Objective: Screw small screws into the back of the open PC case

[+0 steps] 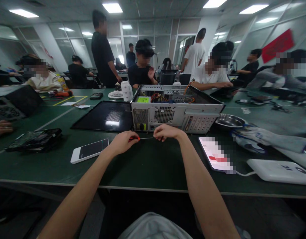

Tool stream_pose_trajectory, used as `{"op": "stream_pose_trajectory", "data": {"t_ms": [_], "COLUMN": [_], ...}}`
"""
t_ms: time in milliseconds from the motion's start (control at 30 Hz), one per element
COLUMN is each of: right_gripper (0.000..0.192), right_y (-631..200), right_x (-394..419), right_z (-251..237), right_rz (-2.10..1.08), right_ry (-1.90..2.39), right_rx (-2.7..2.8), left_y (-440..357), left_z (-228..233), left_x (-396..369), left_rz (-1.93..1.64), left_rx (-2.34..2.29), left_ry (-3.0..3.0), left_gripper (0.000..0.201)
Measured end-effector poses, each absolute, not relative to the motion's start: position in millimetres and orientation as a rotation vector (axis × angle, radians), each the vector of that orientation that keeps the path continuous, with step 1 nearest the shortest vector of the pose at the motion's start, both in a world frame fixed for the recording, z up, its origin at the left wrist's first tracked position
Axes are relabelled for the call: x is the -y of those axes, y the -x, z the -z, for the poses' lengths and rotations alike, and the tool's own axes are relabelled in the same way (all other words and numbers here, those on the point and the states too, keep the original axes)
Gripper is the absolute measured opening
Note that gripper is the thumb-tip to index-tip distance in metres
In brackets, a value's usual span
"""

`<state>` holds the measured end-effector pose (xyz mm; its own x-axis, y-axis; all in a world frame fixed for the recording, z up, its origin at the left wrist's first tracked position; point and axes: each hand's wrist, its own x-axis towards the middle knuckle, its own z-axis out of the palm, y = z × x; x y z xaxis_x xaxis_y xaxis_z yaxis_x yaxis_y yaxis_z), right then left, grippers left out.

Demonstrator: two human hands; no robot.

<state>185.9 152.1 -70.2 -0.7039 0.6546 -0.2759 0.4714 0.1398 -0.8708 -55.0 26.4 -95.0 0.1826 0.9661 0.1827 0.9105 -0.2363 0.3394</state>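
From the head camera, a dark green bench (148, 166) runs across the whole view, with yellow tape lines marked on it toward 10 o'clock. At the centre, just in front of the person, the left hand (124, 142) has its fingers closed around the red handle of a screwdriver (138, 138), and the thin shaft runs level toward the right hand (166, 131), whose fingers are pinched shut on the far end of it. The tool lies just above the bench, directly below the rear panel of an open computer case (176, 113) at 12 o'clock. The case's black side panel (105, 117) lies flat at 11 o'clock, touching the case.

A white-edged phone (89, 150) rests at 9 o'clock of the left hand, and a dark circuit board (34, 139) lies farther out the same way. At 3 o'clock sit a second phone (216, 155) with a lit screen, a metal bowl (230, 120), a grey folded cloth (267, 139) and a white power bank (279, 171), cabled to that phone.

The room is an open office with glass partitions, ceiling light panels and a red banner (277, 44) at 2 o'clock. Several other people sit or stand along the far side of the bench.
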Motion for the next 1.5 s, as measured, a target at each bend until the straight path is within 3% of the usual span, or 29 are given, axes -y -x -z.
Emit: {"op": "stream_pose_trajectory", "data": {"t_ms": [233, 567, 900, 1200, 1500], "right_gripper": [0.012, 0.018, 0.017, 0.027, 0.021], "right_y": [-184, -187, -191, -191, -185], "right_x": [-155, -151, -150, -151, -144], "right_z": [73, 65, 61, 61, 54], "right_rz": [-1.811, -1.870, -1.880, -1.841, -1.796], "right_ry": [0.960, 0.756, 0.760, 0.758, 0.720], "right_rx": [2.091, 1.884, 1.868, 1.897, 1.836], "left_y": [72, 69, 67, 65, 64], "left_z": [97, 96, 93, 91, 89], "left_x": [-21, -20, -18, -15, -16], "left_rz": [-1.005, -1.180, -1.154, -1.138, -1.453], "left_rx": [-1.741, -1.731, -1.741, -1.751, -1.589], "left_ry": [-2.194, -2.193, -2.182, -2.155, -1.883], "left_gripper": [0.026, 0.026, 0.025, 0.026, 0.031]}}
